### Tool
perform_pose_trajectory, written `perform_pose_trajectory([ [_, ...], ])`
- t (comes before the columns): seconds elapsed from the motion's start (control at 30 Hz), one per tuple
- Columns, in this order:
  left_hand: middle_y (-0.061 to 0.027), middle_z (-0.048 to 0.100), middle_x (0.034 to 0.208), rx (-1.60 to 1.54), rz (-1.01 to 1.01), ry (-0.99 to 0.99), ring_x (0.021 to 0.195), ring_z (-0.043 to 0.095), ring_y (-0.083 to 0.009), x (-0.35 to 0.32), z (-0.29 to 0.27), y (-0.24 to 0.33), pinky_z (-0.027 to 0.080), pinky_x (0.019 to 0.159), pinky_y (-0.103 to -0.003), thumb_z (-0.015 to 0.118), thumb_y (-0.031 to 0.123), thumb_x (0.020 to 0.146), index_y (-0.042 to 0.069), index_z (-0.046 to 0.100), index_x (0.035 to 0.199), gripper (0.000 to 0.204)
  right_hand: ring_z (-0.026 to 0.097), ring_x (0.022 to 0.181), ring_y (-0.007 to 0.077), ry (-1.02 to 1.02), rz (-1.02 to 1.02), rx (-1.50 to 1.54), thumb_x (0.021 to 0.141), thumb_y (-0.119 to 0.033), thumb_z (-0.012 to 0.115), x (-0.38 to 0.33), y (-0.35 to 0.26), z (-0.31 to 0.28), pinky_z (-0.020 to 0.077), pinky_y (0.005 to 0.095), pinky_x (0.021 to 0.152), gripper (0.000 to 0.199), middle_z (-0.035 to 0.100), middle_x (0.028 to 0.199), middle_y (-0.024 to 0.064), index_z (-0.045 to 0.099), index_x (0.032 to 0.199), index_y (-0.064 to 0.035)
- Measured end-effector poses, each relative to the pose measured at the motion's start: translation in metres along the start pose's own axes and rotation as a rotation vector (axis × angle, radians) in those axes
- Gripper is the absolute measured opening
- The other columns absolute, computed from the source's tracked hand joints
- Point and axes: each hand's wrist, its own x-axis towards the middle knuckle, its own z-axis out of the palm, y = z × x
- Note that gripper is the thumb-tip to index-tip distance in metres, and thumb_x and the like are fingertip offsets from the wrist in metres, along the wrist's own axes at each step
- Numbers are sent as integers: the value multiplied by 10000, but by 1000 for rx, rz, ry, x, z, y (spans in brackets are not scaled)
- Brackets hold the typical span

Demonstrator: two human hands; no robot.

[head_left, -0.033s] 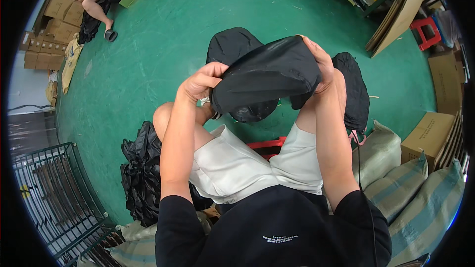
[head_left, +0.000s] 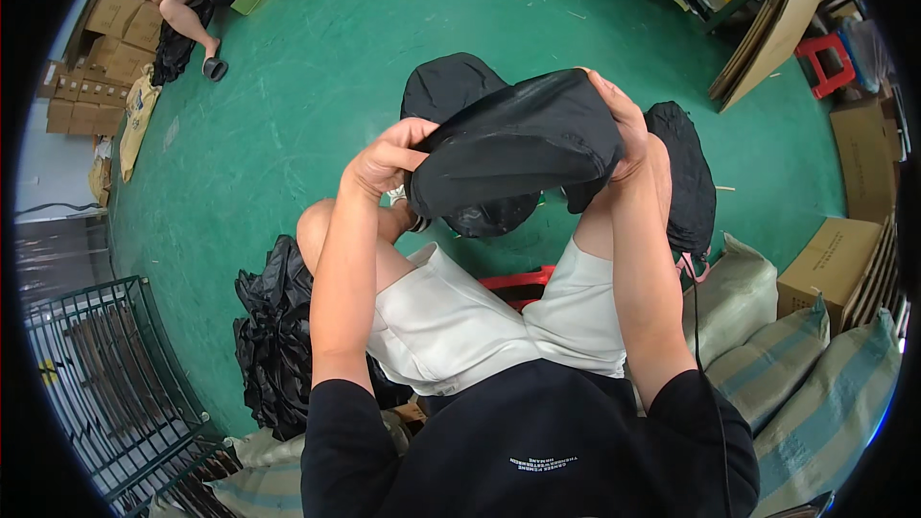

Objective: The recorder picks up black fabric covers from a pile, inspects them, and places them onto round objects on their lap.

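Stretched between my two hands above my knees is a rounded black fabric piece (head_left: 523, 144), like a pouch or cover; its exact kind I cannot make out. My left hand (head_left: 391, 155) pinches its left end, thumb on the near side. At the other end my right hand (head_left: 624, 120) grips the upper right edge, fingers partly hidden behind the cloth. Behind and below it a black fabric bundle (head_left: 446, 86) shows, partly covered. Beside my right knee lies a long black bag (head_left: 683, 177), with a pink loop (head_left: 695, 267) near its lower end.
Crumpled black plastic (head_left: 278, 336) lies by my left leg. Woven sacks (head_left: 767, 355) and a carton (head_left: 827, 264) stand at right. A green wire rack (head_left: 115, 374) is at left. Far off are a seated person (head_left: 182, 10), flat cardboard (head_left: 772, 34) and a red stool (head_left: 825, 65).
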Motion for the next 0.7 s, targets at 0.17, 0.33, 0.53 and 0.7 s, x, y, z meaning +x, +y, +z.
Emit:
perform_pose_trajectory([
  [0.17,-187,693,1068,-4,229,207,955,692,-228,-6,5,1,543,875,-319,646,132,859,-138,607,1123,380,666,865,181,9,24,-43,1034,-180,436,1,-4,0,572,306,796,265,643,992,126,551,1097,49],
  [0.33,-264,650,1145,-252,445,266,1045,661,-363,-21,-17,-9,513,960,-446,402,268,1028,-140,583,1157,465,662,856,167,-85,127,-59,1022,-174,466,4,-1,-9,565,287,769,251,642,985,124,553,1091,50],
  [0.53,-236,601,1267,-425,523,-17,1164,595,-376,-1,4,6,448,1043,-476,295,438,1048,-70,557,1266,611,651,968,209,-280,157,-16,926,-310,620,7,8,-9,536,342,886,477,638,1065,154,509,1191,69],
  [0.7,-192,527,1379,-416,788,186,1236,538,-334,-3,14,4,414,1077,-458,335,435,1039,-17,486,1364,577,445,1342,308,-420,-81,181,738,-448,779,3,13,6,355,434,1119,1088,405,1481,194,187,1509,40],
])
